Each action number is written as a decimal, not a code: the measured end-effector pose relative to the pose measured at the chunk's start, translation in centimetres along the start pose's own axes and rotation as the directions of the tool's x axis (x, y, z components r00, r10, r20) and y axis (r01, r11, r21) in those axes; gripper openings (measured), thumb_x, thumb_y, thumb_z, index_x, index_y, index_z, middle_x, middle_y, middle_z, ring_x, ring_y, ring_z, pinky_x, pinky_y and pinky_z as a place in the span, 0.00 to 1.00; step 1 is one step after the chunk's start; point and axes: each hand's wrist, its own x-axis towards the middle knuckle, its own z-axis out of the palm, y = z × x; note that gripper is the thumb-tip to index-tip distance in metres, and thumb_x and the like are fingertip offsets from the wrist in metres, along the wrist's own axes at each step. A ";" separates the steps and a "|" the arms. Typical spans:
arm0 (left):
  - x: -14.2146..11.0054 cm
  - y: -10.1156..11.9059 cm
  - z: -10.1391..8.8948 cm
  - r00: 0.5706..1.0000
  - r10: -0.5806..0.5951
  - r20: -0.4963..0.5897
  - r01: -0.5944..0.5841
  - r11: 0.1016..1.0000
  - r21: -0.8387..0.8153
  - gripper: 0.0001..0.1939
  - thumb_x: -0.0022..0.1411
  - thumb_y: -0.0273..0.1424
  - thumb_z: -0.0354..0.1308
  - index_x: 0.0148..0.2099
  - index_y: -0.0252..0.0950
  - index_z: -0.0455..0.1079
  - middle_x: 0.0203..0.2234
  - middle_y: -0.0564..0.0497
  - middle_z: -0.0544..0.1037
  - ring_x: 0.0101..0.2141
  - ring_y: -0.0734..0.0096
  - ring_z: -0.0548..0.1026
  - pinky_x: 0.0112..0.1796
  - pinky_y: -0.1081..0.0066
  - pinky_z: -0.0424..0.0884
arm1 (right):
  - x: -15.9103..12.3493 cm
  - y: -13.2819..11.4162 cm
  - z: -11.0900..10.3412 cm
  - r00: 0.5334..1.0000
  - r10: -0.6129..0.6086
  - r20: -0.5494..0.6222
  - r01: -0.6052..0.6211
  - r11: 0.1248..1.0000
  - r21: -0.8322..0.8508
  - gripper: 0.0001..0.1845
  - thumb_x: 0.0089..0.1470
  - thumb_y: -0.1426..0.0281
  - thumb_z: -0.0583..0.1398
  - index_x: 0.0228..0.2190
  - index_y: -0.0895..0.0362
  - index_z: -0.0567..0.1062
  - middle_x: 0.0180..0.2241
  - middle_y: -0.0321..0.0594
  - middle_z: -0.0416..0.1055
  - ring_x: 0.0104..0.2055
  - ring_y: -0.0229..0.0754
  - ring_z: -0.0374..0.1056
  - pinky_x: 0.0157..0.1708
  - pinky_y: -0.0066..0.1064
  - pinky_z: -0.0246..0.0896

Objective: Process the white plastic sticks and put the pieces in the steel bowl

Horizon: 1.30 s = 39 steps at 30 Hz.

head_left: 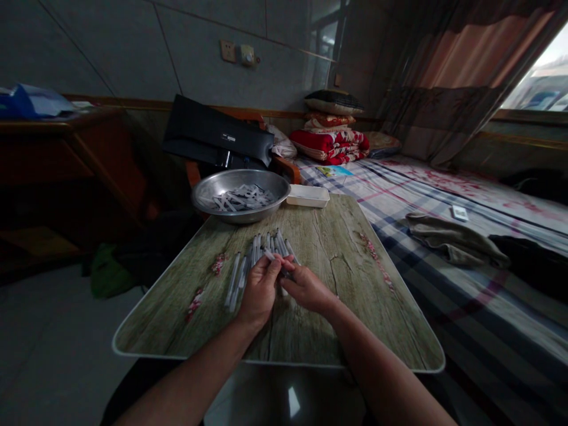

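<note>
My left hand (258, 291) is closed, thumb and fingers pinching a slim translucent pen (269, 255) whose pale end points up and left. Close against it, my right hand (309, 288) is also closed, its fingertips at the other end of the same pen. That lower end is partly hidden by my fingers. Around and beyond both hands lie several similar pens (232, 280), clear tubes with dark ends, roughly side by side on the wood-patterned table (337, 260). Behind them stands a steel basin (239, 218) holding a heap of small translucent white pieces (246, 197).
A white plastic tray (308, 202) sits beside the basin at the table's far edge. Behind rests a tilted black monitor (217, 133) on a wooden chair. To the right is a bed (399, 195) with folded bedding (331, 146); a wooden desk (66, 142) stands left.
</note>
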 end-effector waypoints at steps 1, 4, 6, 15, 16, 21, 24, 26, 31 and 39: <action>0.0 0.1 0.0 0.999 0.021 0.029 -0.022 0.999 0.040 0.07 0.57 0.34 0.67 0.33 0.39 0.73 0.30 0.49 0.81 0.45 0.60 0.78 0.49 0.65 0.71 | 0.0 0.1 -0.1 1.000 -0.018 0.009 0.018 1.000 0.014 0.23 0.59 0.69 0.54 0.55 0.53 0.71 0.43 0.38 0.71 0.47 0.42 0.67 0.52 0.36 0.61; 0.0 0.3 -0.3 0.993 0.063 0.099 -0.075 0.989 0.125 0.07 0.59 0.35 0.65 0.33 0.39 0.72 0.31 0.49 0.81 0.46 0.60 0.78 0.49 0.65 0.71 | -0.1 0.7 -0.3 0.999 -0.007 0.039 0.001 0.989 0.151 0.20 0.57 0.67 0.57 0.52 0.54 0.72 0.36 0.37 0.68 0.40 0.39 0.65 0.42 0.31 0.63; 0.1 0.2 -0.5 0.995 0.047 0.086 -0.055 0.994 0.090 0.08 0.60 0.37 0.64 0.34 0.39 0.72 0.29 0.50 0.80 0.45 0.61 0.79 0.48 0.66 0.71 | -0.2 1.0 -0.4 0.989 0.099 0.106 -0.131 0.925 0.357 0.17 0.57 0.63 0.57 0.47 0.56 0.72 0.26 0.32 0.62 0.28 0.35 0.59 0.27 0.25 0.58; 0.8 -0.2 -0.6 0.999 -0.025 0.027 0.027 0.998 -0.063 0.14 0.52 0.41 0.70 0.34 0.38 0.73 0.25 0.53 0.79 0.39 0.62 0.81 0.43 0.66 0.74 | -0.4 0.6 -0.6 0.966 0.154 0.207 -0.254 0.711 0.656 0.16 0.58 0.55 0.59 0.36 0.56 0.68 0.20 0.25 0.48 0.18 0.30 0.39 0.17 0.25 0.33; 0.8 -0.2 -0.6 1.000 -0.015 0.026 0.017 0.998 -0.060 0.15 0.51 0.42 0.70 0.34 0.38 0.73 0.25 0.53 0.79 0.39 0.62 0.81 0.42 0.66 0.75 | -0.4 0.7 -0.6 0.970 0.146 0.193 -0.237 0.728 0.643 0.17 0.58 0.55 0.59 0.37 0.56 0.69 0.20 0.25 0.48 0.18 0.30 0.39 0.16 0.25 0.34; 0.8 0.2 -0.8 0.997 0.036 0.064 -0.036 0.999 -0.007 0.15 0.52 0.42 0.70 0.34 0.37 0.72 0.26 0.52 0.80 0.39 0.62 0.81 0.43 0.65 0.74 | -0.4 0.9 -0.3 0.972 0.160 0.172 -0.233 0.745 0.625 0.23 0.57 0.52 0.60 0.45 0.56 0.73 0.19 0.25 0.47 0.18 0.30 0.40 0.16 0.26 0.33; 1.0 0.6 -0.9 0.997 0.050 0.065 -0.051 0.999 0.012 0.15 0.53 0.41 0.69 0.35 0.37 0.73 0.26 0.53 0.80 0.36 0.63 0.81 0.41 0.65 0.74 | -0.5 0.8 -0.4 0.969 0.163 0.188 -0.245 0.756 0.607 0.25 0.58 0.52 0.59 0.49 0.56 0.72 0.19 0.25 0.48 0.18 0.30 0.41 0.17 0.26 0.33; 1.4 1.0 -1.2 0.997 0.063 0.050 -0.063 0.998 0.005 0.15 0.53 0.42 0.68 0.35 0.36 0.74 0.28 0.52 0.80 0.36 0.65 0.80 0.41 0.66 0.74 | -0.5 0.8 -0.7 0.961 0.200 0.190 -0.274 0.774 0.571 0.24 0.58 0.51 0.59 0.47 0.56 0.72 0.19 0.26 0.51 0.18 0.30 0.42 0.17 0.26 0.33; 2.1 2.2 -2.0 0.992 -0.129 0.010 0.129 0.992 0.009 0.17 0.48 0.39 0.71 0.36 0.34 0.74 0.26 0.54 0.75 0.25 0.78 0.73 0.27 0.78 0.69 | -0.1 1.6 -2.0 0.924 0.381 -0.038 -0.294 0.769 0.568 0.17 0.55 0.55 0.59 0.32 0.57 0.70 0.17 0.25 0.48 0.16 0.29 0.40 0.16 0.25 0.32; 1.2 2.3 -2.3 0.791 -0.520 0.322 0.545 0.838 0.015 0.21 0.52 0.32 0.69 0.45 0.39 0.64 0.21 0.58 0.69 0.17 0.83 0.63 0.17 0.84 0.57 | 0.3 1.8 -1.9 0.897 0.433 -0.084 -0.287 0.718 0.635 0.19 0.49 0.53 0.60 0.27 0.56 0.65 0.17 0.25 0.51 0.16 0.28 0.41 0.16 0.25 0.30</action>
